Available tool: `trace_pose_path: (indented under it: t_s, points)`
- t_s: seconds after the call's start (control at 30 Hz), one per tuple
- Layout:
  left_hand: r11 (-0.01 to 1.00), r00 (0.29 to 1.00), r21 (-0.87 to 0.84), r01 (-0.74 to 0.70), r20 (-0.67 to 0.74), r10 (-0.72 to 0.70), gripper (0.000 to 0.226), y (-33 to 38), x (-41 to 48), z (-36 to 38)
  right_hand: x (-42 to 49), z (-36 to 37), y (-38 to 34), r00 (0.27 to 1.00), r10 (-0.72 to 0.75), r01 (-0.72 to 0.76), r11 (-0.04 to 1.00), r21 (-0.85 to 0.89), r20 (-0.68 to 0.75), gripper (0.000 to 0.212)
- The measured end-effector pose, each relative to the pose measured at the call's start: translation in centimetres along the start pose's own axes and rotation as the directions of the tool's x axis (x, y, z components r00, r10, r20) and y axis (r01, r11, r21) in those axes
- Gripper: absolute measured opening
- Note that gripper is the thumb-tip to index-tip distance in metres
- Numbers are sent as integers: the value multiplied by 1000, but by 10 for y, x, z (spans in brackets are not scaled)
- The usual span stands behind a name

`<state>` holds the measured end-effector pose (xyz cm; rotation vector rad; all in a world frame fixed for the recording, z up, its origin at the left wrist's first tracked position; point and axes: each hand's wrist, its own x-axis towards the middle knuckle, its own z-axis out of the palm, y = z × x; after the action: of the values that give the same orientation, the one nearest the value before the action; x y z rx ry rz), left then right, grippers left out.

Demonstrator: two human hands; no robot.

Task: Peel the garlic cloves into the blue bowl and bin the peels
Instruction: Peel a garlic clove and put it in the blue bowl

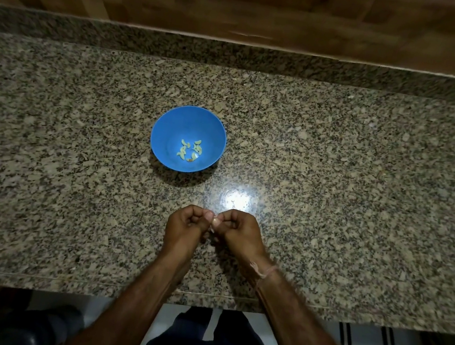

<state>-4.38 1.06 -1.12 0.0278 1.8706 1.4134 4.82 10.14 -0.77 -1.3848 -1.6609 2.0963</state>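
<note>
Bowl (168, 132) on the counter (333, 185) just left of its middle, peeled cloves (190, 150) in the bowl's bottom, left hand (185, 224) and right hand (237, 231) side by side before the bowl, near the counter's front edge, a clove (215, 222) pinched between them, wall panel (241, 5) behind the back edge

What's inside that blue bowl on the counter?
The blue bowl holds a small cluster of pale peeled garlic cloves on its bottom. Nothing covers the inside; only the bowl floor right beneath the cloves is hidden.
</note>
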Motion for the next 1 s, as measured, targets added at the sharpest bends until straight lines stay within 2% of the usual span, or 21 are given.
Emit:
trace_pose_path:
  t_s: [0.1,0.2,0.43,0.6,0.73,0.83,1.0]
  points:
    - [994,998,-92,57,42,-54,8,-3,-4,2,-2,-2,5,993,-96,84,983,-164,-68,12]
    - [996,999,-79,43,21,-41,6,-7,-8,5,-5,-1,7,984,-156,128,955,-266,-84,11]
    - [982,989,153,-109,-80,122,8,-9,-3,16,-5,-7,13,974,-201,162,940,-300,-105,16]
    - [982,987,154,-106,-103,122,11,-4,0,23,-5,-16,12,977,-192,181,977,-112,-90,7]
    - [987,994,132,-89,-56,98,9,-6,4,23,-1,-22,16,980,-181,174,982,-75,-85,6]
    - [986,992,145,-87,-83,100,9,-5,5,25,0,-24,11,972,-204,189,974,-124,-115,5]
    - [951,967,281,-128,-178,183,13,3,18,27,4,-39,17,954,-269,232,941,-245,-130,11]
